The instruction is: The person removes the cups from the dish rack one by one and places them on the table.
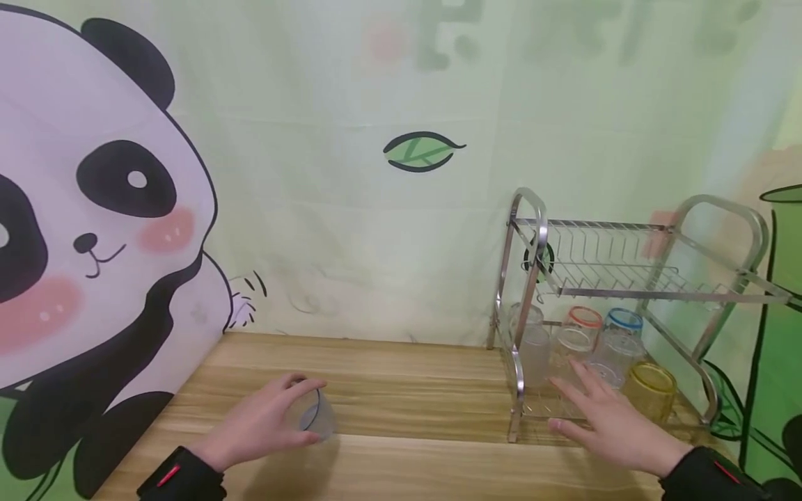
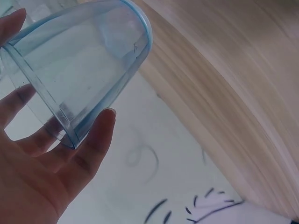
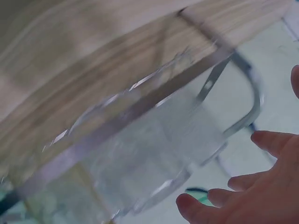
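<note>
Cup (image 2: 81, 67), bluer from left wrist than head

Before you, a pale green backdrop (image 1: 326, 139) rises behind a wood-grained tabletop (image 1: 407, 379), printed on your left with a large pink-cheeked panda (image 1: 63, 83), near the middle with a black-outlined leaf (image 1: 416, 153), and on your far right with a green shape (image 1: 780, 313).
</note>
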{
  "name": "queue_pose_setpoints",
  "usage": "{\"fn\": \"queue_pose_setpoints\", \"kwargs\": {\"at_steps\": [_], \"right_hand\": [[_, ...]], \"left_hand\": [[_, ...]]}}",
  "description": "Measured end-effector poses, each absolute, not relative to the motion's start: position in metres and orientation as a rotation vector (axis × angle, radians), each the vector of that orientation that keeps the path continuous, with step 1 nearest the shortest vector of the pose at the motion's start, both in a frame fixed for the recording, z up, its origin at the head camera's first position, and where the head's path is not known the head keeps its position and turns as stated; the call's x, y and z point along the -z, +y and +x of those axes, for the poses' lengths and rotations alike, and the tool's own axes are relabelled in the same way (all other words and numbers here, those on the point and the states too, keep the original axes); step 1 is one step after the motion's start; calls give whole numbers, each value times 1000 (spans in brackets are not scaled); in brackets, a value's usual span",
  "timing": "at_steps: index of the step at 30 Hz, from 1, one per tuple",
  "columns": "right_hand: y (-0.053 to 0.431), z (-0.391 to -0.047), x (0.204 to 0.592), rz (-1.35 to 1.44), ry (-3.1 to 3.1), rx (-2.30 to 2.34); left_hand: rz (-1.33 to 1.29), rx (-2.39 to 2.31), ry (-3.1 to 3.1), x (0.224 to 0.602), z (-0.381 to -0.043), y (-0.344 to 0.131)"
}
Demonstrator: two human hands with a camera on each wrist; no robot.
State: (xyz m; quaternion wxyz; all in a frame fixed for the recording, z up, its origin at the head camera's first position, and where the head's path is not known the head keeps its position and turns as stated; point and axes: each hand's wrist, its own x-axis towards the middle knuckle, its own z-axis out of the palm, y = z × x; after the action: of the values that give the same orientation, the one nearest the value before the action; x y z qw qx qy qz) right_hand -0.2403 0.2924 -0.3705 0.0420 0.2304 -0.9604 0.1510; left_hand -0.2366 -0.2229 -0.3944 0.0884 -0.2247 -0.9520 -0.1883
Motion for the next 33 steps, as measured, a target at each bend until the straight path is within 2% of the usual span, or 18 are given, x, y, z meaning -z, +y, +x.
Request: {"fn": "queue_pose_setpoints", "kwargs": {"at_steps": [9, 14, 25, 33], "right_hand": [[321, -259, 364, 640, -2909, -269], [329, -271, 368, 652, -2893, -215], [341, -295, 382, 619, -2905, -333], [333, -298, 402, 619, -2812, -265]], "left_hand": [[-690, 455, -2913, 390, -256, -249], [-612, 422, -3000, 381, -272, -262], [-506, 236, -3081, 381, -346, -293], [-321, 345, -3166, 376, -371, -296]]}}
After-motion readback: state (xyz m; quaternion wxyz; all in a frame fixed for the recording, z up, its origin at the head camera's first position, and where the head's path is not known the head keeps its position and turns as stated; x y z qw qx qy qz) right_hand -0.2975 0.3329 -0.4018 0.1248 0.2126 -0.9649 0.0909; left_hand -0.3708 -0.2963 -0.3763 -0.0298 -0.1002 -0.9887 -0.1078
